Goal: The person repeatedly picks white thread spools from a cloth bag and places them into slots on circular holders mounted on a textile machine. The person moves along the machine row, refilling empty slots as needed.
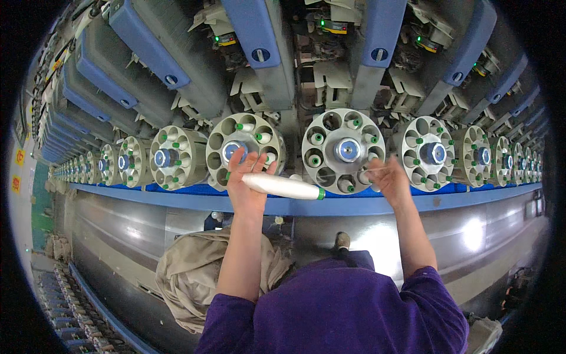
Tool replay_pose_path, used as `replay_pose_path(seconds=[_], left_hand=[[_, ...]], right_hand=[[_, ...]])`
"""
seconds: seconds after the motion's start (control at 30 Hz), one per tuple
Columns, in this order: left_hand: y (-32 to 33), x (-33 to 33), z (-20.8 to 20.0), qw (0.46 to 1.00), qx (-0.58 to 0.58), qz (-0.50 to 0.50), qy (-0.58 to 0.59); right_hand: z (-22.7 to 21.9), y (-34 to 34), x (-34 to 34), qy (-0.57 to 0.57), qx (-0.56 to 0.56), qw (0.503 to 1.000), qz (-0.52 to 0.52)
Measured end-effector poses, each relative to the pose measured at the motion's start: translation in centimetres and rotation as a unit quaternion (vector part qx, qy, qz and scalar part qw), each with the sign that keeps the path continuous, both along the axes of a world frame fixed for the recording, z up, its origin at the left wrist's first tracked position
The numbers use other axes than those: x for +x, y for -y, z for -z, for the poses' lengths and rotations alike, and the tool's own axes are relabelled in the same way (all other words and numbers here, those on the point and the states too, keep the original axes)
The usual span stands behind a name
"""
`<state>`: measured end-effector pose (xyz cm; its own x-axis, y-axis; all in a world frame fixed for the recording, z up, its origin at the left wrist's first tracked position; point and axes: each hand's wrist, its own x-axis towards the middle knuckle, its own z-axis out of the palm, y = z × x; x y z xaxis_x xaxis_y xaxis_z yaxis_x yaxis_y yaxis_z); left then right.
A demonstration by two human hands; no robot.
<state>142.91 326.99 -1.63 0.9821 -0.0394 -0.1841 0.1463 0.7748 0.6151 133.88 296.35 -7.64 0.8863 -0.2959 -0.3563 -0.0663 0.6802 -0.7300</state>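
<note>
Across the palm of my left hand (243, 192) lies a long bobbin of white yarn (286, 186). My thumb side grips it, the fingertips point up, and its green tip points right. My right hand (391, 182) is raised at the right edge of a round magazine (348, 120) and is blurred by motion. A thin pale strand of yarn (330, 171) runs toward its pinched fingers. That magazine has a blue-and-silver hub, with green-tipped bobbins in several of its pockets. Behind my left fingers stands another magazine (215, 127), partly hidden by them.
More round magazines (425, 121) with bobbins line the machine to both sides. A blue rail (348, 205) runs below them. Grey machine units with blue covers (253, 29) rise behind. A bundle of beige cloth (191, 265) is at my left, above the shiny floor (377, 236).
</note>
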Motion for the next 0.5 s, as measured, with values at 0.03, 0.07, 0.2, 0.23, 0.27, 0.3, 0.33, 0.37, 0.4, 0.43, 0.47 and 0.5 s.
replay_pose_path(seconds=[0.03,0.07,0.2,0.23,0.27,0.3,0.33,0.37,0.4,0.43,0.47,0.5], left_hand=[[0.4,-0.2,0.3,1.000,0.005,-0.004,-0.019],[0.9,-0.3,0.6,1.000,0.007,-0.003,-0.028],[4.4,-0.1,3.1,0.991,0.125,-0.030,0.019],[5.8,0.0,4.1,0.984,0.169,-0.045,0.040],[7.4,-0.1,5.3,0.962,0.258,-0.061,0.063],[8.6,-0.6,6.4,0.964,0.257,-0.030,0.058],[9.6,-1.1,7.4,0.940,0.331,0.014,0.078],[10.3,-1.6,8.2,0.906,0.409,0.062,0.092],[10.8,-2.0,9.0,0.898,0.412,0.064,0.141],[11.1,-2.4,9.6,0.885,0.425,0.069,0.177],[10.9,-2.8,10.0,0.885,0.420,0.066,0.192],[10.5,-3.1,10.3,0.897,0.405,0.075,0.161]], right_hand=[[-0.4,0.7,0.0,0.063,0.048,0.992,0.098],[-1.1,1.5,0.1,0.096,0.114,0.984,0.102],[-3.5,4.3,1.0,0.139,0.150,0.978,0.043],[-4.0,5.0,1.6,0.116,0.094,0.988,0.039],[-4.2,5.5,2.4,0.095,-0.040,0.992,0.073],[-4.3,5.9,3.3,0.111,-0.142,0.981,0.064],[-4.2,5.9,4.1,0.034,-0.315,0.948,0.022],[-3.9,5.7,4.7,0.014,-0.464,0.886,-0.022],[-3.5,5.3,5.2,-0.012,-0.581,0.806,-0.114],[-3.0,4.6,5.4,-0.078,-0.638,0.738,-0.207],[-2.6,4.0,5.4,-0.113,-0.680,0.668,-0.280],[-2.2,3.3,5.4,-0.128,-0.780,0.524,-0.316]])
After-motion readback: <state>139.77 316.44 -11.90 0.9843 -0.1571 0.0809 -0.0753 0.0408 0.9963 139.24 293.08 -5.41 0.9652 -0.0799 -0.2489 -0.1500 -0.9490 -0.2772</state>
